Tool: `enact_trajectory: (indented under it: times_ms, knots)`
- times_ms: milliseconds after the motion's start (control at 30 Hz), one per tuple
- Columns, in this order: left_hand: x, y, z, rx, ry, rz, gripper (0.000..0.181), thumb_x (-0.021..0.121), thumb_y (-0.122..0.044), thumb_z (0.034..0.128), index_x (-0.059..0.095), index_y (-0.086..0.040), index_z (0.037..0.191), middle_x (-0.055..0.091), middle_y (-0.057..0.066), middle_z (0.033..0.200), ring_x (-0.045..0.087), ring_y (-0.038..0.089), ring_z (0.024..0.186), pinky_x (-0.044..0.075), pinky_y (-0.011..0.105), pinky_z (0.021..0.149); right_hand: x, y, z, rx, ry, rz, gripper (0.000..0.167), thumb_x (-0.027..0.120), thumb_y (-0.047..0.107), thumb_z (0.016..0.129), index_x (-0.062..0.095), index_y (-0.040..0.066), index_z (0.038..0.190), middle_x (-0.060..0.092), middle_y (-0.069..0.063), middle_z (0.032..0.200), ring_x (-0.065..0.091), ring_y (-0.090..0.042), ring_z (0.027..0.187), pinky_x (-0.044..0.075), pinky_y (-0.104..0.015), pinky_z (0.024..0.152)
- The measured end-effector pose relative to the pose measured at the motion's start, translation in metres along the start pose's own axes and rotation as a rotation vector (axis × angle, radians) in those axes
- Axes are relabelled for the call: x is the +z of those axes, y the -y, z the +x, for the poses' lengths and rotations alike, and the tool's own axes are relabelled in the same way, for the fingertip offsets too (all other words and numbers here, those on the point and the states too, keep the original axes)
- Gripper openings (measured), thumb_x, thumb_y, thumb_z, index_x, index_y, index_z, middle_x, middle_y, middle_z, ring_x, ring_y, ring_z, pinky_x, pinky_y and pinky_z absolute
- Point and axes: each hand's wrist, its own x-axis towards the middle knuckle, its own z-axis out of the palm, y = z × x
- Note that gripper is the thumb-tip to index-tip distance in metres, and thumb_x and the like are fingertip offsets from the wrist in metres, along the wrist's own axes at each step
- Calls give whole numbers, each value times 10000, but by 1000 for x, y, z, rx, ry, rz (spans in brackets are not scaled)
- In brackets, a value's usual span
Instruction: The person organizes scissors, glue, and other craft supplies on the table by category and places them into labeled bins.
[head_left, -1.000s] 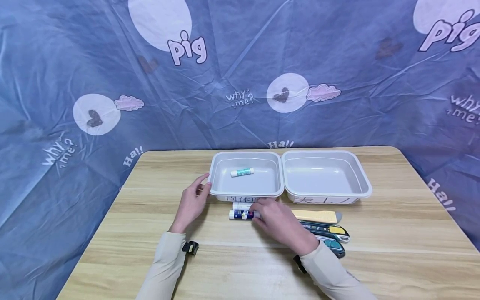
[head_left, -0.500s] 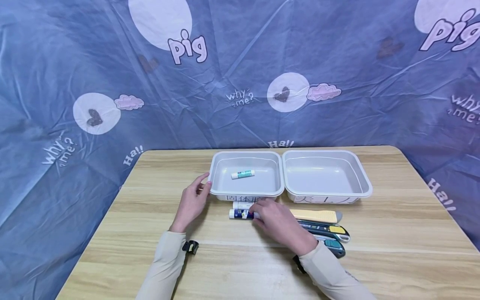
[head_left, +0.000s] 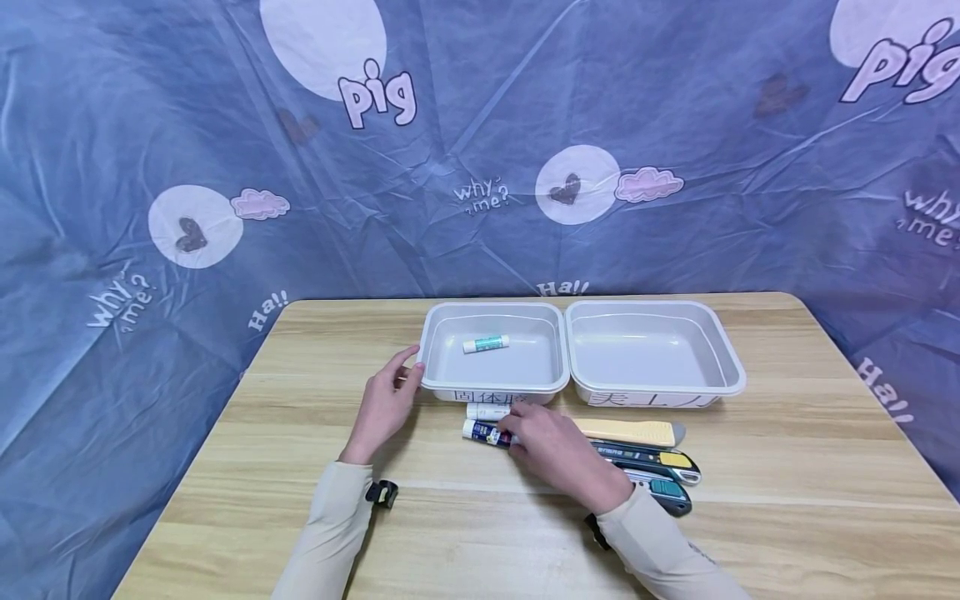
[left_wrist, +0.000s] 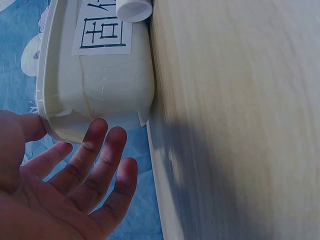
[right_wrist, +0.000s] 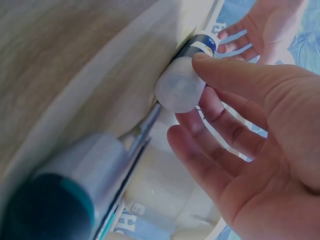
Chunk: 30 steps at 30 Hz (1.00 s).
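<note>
In the head view my right hand [head_left: 558,450] pinches a dark blue glue stick [head_left: 482,432] between thumb and fingers, low over the table. Its translucent end [right_wrist: 177,87] faces the right wrist camera. Just behind lies a white glue stick [head_left: 487,411], partly covered by the hand. My left hand [head_left: 384,408] touches the left end of a pale tray [head_left: 450,377], thumb at the rim and the other fingers loosely extended beside the wall. A white-and-teal glue stick [head_left: 486,343] lies inside that tray.
A second pale tray [head_left: 637,367] adjoins the first on the right; both carry paper labels. Right of my right hand lie a yellow utility knife [head_left: 633,432], a dark one with a yellow slider [head_left: 678,461] and a teal-and-black one [head_left: 667,492]. Behind the table hangs a blue printed cloth [head_left: 420,233].
The dark blue glue stick has tilted and shifted slightly towards me, away from the white one, in my right hand. The glue stick in the tray has rolled slightly. My left hand stays put.
</note>
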Motion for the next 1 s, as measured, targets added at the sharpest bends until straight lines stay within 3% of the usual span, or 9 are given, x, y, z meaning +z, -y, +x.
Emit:
enact_trajectory:
  times_ms: [233,533,1000]
  knots:
    - [0,0,0,-1,2,1,432,561,-248,1065,551,-102,1471,735,128,966,699,319,860,505,314,740,0,0,-1,-35,17,49,300,828,56,808,763,144,1087,654,18,948,617,-126,810,553,-290,677]
    - [0,0,-1,-1,-1,5,437,556,-259,1066,548,-98,1472,741,125,976,704,299,858,511,327,757,-2,0,-1,-59,46,90,314,777,7,837,733,115,1129,728,-28,991,687,-182,855,579,-329,712]
    - [-1,0,0,-1,2,5,435,560,-267,1066,551,-113,1472,736,116,962,699,303,857,510,325,756,-2,-3,-1,-66,45,116,317,769,-16,845,728,95,1140,730,-34,1035,686,-182,938,581,-349,836]
